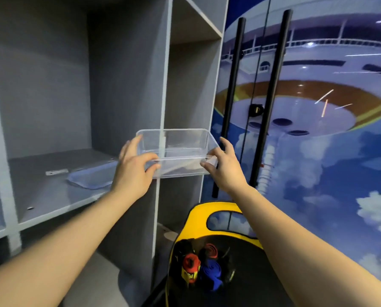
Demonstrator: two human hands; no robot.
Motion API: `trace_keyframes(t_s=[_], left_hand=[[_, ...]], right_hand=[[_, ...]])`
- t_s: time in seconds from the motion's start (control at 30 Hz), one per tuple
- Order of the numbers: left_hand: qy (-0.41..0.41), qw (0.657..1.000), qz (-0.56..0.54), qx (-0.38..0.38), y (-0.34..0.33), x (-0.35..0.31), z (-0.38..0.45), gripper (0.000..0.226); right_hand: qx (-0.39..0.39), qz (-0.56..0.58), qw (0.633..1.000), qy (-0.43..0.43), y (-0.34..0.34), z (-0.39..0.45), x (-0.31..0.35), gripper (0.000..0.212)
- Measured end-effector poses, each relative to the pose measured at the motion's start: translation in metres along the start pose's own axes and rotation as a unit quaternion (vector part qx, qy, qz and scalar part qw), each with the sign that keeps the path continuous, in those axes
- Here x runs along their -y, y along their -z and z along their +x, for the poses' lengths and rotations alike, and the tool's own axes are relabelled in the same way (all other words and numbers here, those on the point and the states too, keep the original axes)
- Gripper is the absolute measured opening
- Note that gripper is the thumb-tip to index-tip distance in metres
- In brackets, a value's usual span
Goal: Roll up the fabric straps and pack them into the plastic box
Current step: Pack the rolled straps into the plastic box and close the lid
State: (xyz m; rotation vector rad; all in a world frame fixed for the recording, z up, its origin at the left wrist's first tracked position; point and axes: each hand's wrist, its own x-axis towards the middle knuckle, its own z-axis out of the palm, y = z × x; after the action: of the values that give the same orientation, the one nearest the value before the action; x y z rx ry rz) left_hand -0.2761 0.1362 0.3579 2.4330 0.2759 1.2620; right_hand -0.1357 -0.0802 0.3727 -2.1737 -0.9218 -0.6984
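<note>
A clear plastic box is held in the air in front of the grey shelf unit. My left hand grips its left end, thumb on the near wall. My right hand grips its right end. The box looks empty. Down below, several fabric straps lie in a pile on a black seat: a red one, a blue one and a dark red coil.
A clear lid lies on the grey shelf to the left. The yellow-rimmed chair stands below my arms. A printed door with two black bar handles fills the right side.
</note>
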Motion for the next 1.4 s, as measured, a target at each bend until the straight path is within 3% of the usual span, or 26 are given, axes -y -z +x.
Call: trace_keyframes(t_s=[0.17, 0.47, 0.63, 0.73, 0.9, 1.13, 1.2, 1.4], left_hand=[[0.141, 0.978, -0.134, 0.076, -0.045, -0.034, -0.018, 0.023], [0.215, 0.922, -0.286, 0.149, -0.146, -0.075, -0.074, 0.020], [0.269, 0.884, -0.342, 0.171, -0.205, -0.080, -0.103, 0.013], [0.301, 0.865, -0.351, 0.196, -0.243, -0.066, -0.122, 0.018], [0.343, 0.833, -0.365, 0.235, -0.282, -0.053, -0.152, 0.065], [0.348, 0.844, -0.293, 0.284, -0.308, -0.047, -0.195, 0.031], [0.360, 0.837, -0.290, 0.292, -0.317, -0.039, -0.209, 0.036], [0.365, 0.839, -0.273, 0.299, -0.325, -0.026, -0.237, 0.023]], right_hand=[[-0.027, -0.015, 0.998, -0.061, 0.033, -0.045, -0.040, 0.020], [-0.046, 0.000, 0.972, -0.232, 0.042, -0.130, -0.128, 0.020], [-0.055, 0.020, 0.958, -0.281, 0.030, -0.174, -0.160, 0.019], [-0.064, 0.046, 0.943, -0.322, 0.022, -0.195, -0.175, 0.022], [-0.059, 0.060, 0.916, -0.391, -0.001, -0.229, -0.201, 0.043], [-0.020, 0.022, 0.892, -0.452, -0.040, -0.269, -0.231, 0.066], [-0.008, 0.014, 0.883, -0.468, -0.050, -0.280, -0.240, 0.065], [0.005, -0.003, 0.869, -0.495, -0.067, -0.304, -0.255, 0.047]])
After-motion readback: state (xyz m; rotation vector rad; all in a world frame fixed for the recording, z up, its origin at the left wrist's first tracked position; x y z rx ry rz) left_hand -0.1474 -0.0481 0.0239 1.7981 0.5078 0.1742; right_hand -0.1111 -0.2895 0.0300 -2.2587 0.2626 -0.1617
